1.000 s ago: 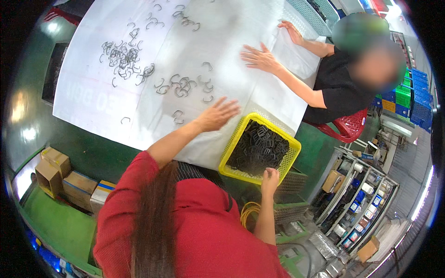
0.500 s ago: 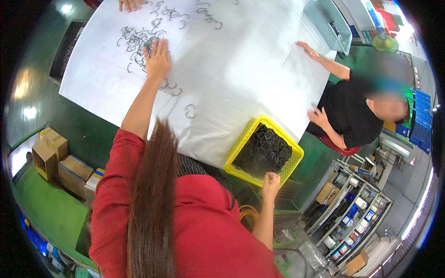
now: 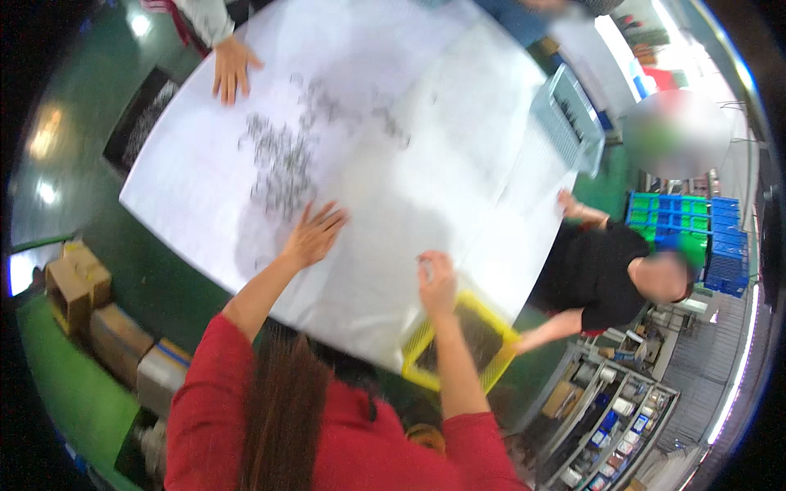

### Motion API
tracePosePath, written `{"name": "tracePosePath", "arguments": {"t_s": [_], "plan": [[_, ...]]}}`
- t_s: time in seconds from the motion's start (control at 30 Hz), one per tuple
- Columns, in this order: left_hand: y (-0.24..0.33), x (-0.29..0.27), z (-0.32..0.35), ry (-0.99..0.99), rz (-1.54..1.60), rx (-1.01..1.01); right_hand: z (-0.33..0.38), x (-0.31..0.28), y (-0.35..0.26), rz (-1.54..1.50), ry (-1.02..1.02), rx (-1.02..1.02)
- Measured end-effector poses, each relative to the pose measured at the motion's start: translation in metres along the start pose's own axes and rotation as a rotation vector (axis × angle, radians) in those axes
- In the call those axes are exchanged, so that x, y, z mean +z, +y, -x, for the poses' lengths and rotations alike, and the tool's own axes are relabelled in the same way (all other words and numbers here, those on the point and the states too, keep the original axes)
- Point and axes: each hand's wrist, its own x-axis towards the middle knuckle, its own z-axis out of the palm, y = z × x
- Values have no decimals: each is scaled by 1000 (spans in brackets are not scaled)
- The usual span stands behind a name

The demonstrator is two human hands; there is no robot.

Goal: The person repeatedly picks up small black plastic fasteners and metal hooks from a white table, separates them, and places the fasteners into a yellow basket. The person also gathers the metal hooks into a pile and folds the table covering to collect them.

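Observation:
My left hand (image 3: 318, 235) lies spread on the white tabletop (image 3: 385, 286), fingers apart. It is beside the near end of a loose pile of small dark C-shaped pieces (image 3: 282, 168). My right hand (image 3: 438, 282) is above the table with its fingers curled in; anything inside them is too blurred to make out. Under my right forearm stands a yellow plastic basket (image 3: 419, 348), holding dark small pieces (image 3: 479, 331) that look smeared here.
A co-worker in black (image 3: 594, 274) at the right has a hand (image 3: 528, 342) at the basket's rim. Another person's hand (image 3: 233, 69) rests at the far left. A pale blue basket (image 3: 569, 123) stands far right; cardboard boxes (image 3: 123, 335) are at the left.
My right hand has moved from the yellow basket's near rim up over the table. My left hand has come off the pile, nearer me. The co-worker's hand has reached the basket.

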Motion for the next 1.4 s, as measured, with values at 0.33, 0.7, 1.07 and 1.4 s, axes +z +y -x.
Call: {"name": "tracePosePath", "arguments": {"t_s": [0.33, 0.7, 1.07, 1.4], "plan": [[-156, -38, 3, 165, -83, -133, -134, 132, 22, 182, 373, 138], [-173, -46, 1, 148, 63, -51, -322, 199, -35, 318, 473, 227], [-173, -38, -2, 294, 69, -105, -250, 268, -158, -146, 126, -331], [-151, -64, 6, 183, 30, -81, -164, 145, -89, -305, -40, 37]]}}
